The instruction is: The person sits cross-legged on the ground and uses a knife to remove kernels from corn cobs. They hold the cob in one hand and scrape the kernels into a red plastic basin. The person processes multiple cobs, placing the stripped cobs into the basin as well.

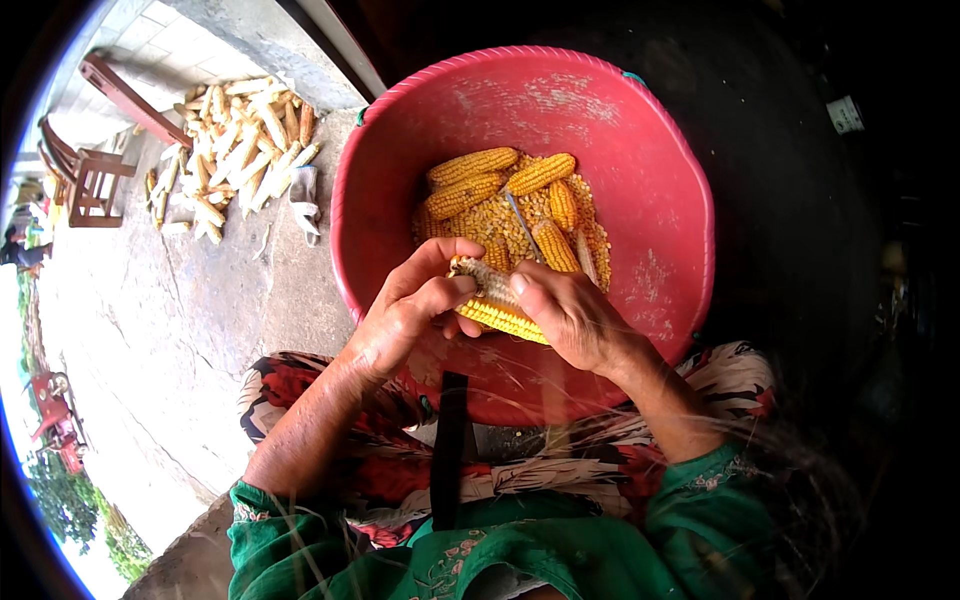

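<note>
A partly shelled corn cob (504,319) is held level between my two hands, over the near part of a red plastic tub (652,180). My left hand (420,300) grips its left end, thumb on top. At its right end is my right hand (570,315), the thumb pressed on the bare upper part. Yellow kernels remain along the side nearest me. Several whole yellow corn ears (540,174) lie in the tub on loose kernels (480,219). Among them rests a thin metal tool (523,225), its lower end hidden near my right hand.
To the left, a heap of bare corn cobs (244,146) lies on the concrete floor beside a glove (304,204). A wooden chair (96,187) stands farther left. A red vehicle (58,424) and a person (22,251) are far off at the left edge. The right side is dark.
</note>
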Tool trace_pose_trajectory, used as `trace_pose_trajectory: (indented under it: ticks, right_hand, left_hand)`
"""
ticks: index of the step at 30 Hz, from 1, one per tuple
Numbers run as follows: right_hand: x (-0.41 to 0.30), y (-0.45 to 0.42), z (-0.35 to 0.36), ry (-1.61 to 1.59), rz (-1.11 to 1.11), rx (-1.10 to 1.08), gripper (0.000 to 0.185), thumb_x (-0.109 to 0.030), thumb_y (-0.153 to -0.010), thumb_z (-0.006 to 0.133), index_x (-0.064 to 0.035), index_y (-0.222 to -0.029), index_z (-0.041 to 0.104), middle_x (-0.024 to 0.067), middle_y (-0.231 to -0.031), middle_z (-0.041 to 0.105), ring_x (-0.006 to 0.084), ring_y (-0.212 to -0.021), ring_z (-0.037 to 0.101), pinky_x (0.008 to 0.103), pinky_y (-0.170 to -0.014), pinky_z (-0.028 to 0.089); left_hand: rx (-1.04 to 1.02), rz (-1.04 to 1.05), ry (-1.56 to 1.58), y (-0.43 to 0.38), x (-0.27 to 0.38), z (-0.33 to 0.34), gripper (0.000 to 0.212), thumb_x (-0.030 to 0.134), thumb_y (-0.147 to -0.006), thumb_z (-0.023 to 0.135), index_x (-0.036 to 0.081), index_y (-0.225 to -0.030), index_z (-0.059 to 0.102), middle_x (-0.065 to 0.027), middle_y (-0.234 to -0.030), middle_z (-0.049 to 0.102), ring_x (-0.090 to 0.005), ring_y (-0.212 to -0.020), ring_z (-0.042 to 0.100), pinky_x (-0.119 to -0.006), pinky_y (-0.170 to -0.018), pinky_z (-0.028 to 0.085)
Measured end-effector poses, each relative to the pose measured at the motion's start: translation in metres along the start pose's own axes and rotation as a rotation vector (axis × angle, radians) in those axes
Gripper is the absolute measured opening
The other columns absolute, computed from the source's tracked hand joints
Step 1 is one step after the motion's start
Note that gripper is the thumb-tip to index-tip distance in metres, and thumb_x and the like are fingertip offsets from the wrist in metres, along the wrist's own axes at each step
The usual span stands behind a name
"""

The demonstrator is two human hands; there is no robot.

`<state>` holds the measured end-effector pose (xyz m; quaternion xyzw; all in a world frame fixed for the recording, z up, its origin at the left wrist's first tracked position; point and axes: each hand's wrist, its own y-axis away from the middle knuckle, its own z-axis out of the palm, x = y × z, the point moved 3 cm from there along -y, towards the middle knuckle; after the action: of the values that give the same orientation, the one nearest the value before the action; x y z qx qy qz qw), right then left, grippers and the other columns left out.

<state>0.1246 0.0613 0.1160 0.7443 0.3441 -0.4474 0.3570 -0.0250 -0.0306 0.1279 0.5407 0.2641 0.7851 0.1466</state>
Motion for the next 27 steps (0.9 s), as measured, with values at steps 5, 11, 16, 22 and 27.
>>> trace_pose_trajectory:
  ticks: [5,11,16,22,27]
  right_hand:
    - [0.0,0.001,0.002,0.027,-0.031,-0.021,0.032,-0.03,-0.093,0.039,-0.0019,-0.082,0.05,0.0194,-0.068,0.056,0.0384,-0.067,0.057,0.0441,-0.057,0.042]
    - [0.0,0.002,0.008,0.042,0.045,-0.118,0.041,-0.043,-0.086,0.051,-0.0023,-0.092,0.052,0.019,-0.08,0.061,0.0354,-0.075,0.061,0.0424,-0.065,0.047]
    - [0.0,0.004,0.01,-0.037,-0.008,-0.109,0.047,-0.047,-0.085,0.053,-0.0036,-0.103,0.054,0.0163,-0.086,0.064,0.0322,-0.081,0.063,0.0398,-0.07,0.049]
    - [-0.001,0.003,0.005,-0.067,-0.015,-0.077,0.046,-0.047,-0.087,0.049,-0.0034,-0.099,0.056,0.0172,-0.081,0.062,0.0337,-0.077,0.062,0.0401,-0.067,0.048]
    - [0.005,0.003,0.009,-0.053,0.039,-0.079,0.043,-0.045,-0.089,0.045,-0.0029,-0.092,0.055,0.0189,-0.076,0.059,0.036,-0.075,0.06,0.042,-0.063,0.045]
  left_hand:
    - [0.06,0.02,-0.043,0.001,0.0,0.004,0.027,0.018,-0.085,0.051,0.006,-0.108,0.045,-0.0038,-0.084,0.053,-0.0085,-0.068,0.053,-0.021,-0.055,0.043]
    - [0.14,0.068,-0.053,-0.006,-0.009,0.003,0.02,0.023,-0.087,0.052,0.007,-0.098,0.047,-0.0025,-0.085,0.052,-0.0071,-0.07,0.051,-0.02,-0.056,0.044]
    - [0.042,0.069,-0.048,-0.005,-0.006,0.003,0.031,0.023,-0.086,0.055,0.007,-0.111,0.045,-0.002,-0.088,0.053,-0.0073,-0.072,0.051,-0.021,-0.063,0.044]
    - [-0.107,0.064,-0.037,0.002,0.001,-0.001,0.049,0.011,-0.08,0.059,0.006,-0.124,0.037,-0.0024,-0.092,0.054,-0.0082,-0.073,0.052,-0.023,-0.068,0.042]
    - [-0.026,0.116,-0.107,-0.001,-0.002,0.0,0.042,0.009,-0.08,0.061,0.005,-0.116,0.041,-0.0032,-0.09,0.054,-0.0071,-0.067,0.051,-0.02,-0.058,0.042]
